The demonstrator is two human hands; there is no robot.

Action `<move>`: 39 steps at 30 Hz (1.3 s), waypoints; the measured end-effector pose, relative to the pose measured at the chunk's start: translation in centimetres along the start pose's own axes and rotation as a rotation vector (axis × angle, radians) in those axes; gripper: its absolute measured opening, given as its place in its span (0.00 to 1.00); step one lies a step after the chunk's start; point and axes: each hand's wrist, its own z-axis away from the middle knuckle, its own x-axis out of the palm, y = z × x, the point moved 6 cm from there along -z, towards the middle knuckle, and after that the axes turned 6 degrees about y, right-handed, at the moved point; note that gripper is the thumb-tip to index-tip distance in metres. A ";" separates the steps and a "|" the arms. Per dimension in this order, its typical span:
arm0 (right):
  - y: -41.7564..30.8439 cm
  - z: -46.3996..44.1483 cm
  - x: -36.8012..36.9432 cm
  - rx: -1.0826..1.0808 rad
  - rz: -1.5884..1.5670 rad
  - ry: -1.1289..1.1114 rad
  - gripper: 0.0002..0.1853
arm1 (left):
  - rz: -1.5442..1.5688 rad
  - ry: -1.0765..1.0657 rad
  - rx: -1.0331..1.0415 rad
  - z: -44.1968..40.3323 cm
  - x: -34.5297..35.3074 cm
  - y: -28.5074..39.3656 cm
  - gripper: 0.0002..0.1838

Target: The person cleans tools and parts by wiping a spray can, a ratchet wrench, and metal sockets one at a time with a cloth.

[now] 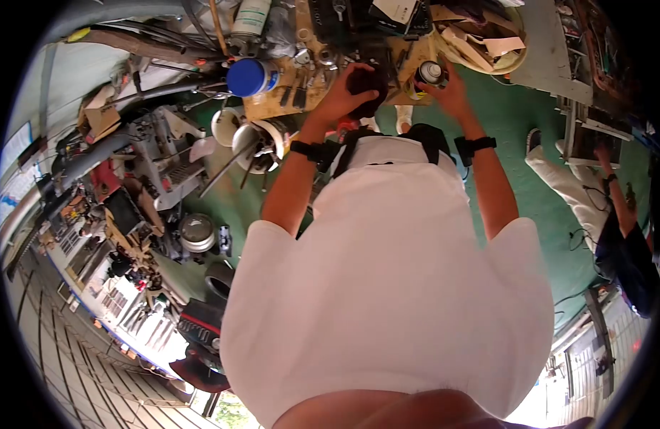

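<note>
My left hand (346, 94) is closed around a dark maroon, rounded thing (367, 84) at the front edge of the wooden workbench (273, 107). Whether it is a rag or a part I cannot tell. My right hand (450, 93) grips a spray can (429, 73) with a pale top, held beside the bench edge to the right of the dark thing. Its fingers wrap the can's right side. Left of my left hand, several small hand tools lie on the bench near a tub with a blue lid (245, 77).
A large green and white can (250, 20) stands at the back left of the bench. To the right is a round bin (514, 61) with cardboard scraps. White buckets (253, 146) stand below on the left. Another person (619, 243) is at the far right.
</note>
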 end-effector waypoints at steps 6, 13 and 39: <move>3.1 -1.6 1.9 -0.172 0.252 0.008 0.36 | 0.224 0.381 0.087 1.4 -4.7 -0.8 0.34; 9.0 -3.3 3.4 -0.100 0.325 0.096 0.34 | 0.195 0.463 0.045 4.0 -7.3 -2.9 0.40; 17.0 1.4 13.2 -0.128 0.700 -0.725 0.16 | 0.198 1.009 -0.340 17.8 -11.1 -15.4 0.28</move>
